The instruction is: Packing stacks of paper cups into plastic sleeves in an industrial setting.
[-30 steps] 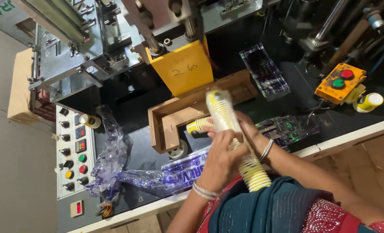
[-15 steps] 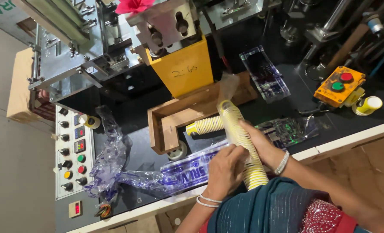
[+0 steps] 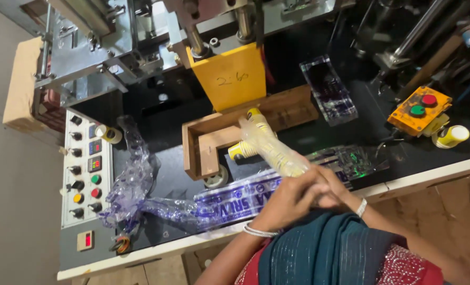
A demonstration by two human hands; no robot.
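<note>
Both hands meet low centre in the head view, gripping one end of a long stack of yellow paper cups (image 3: 269, 145) sleeved in clear plastic. Left hand (image 3: 288, 198) wraps round the stack's near end, fingers curled tight. Right hand (image 3: 332, 187) is pressed against the left, fingers closed over the same end; bangles on both wrists. Stack slants up and away from the hands, far end over the wooden frame (image 3: 214, 142). Second short cup stack (image 3: 241, 151) lies just left of the held stack, against the frame's inner side. Past the frame, further from the hands, a yellow machine block (image 3: 229, 76) under metal posts. Printed plastic film (image 3: 193, 203) trails left of the left hand across the black tabletop (image 3: 161, 179), bunching up beside the control panel (image 3: 84, 169) with coloured knobs. Clear film pieces (image 3: 330, 95) lie above the right hand. Far right of the right hand, an orange button box (image 3: 420, 108) with red and green buttons, and a single yellow cup (image 3: 452, 136) on its side next to it.
</note>
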